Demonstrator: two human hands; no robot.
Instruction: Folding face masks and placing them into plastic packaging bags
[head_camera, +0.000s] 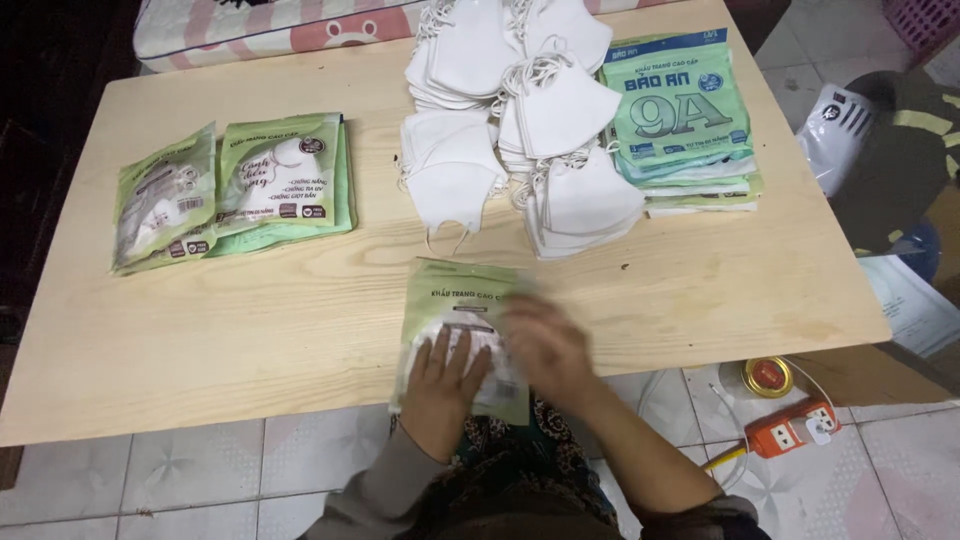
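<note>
At table edge (300, 400) — hands (490, 365) on pouch (460, 295)

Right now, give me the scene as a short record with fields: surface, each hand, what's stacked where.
surface: pale wooden table over a tiled floor
left hand: left hand flat on a green mask pouch at the near edge
right hand: right hand on the same pouch, blurred
filled pouches: two green packs at the left of the table
loose masks: white masks piled at the middle back
empty pouches: stack of green and blue pouches right of the masks
floor: orange power strip at the right
</note>
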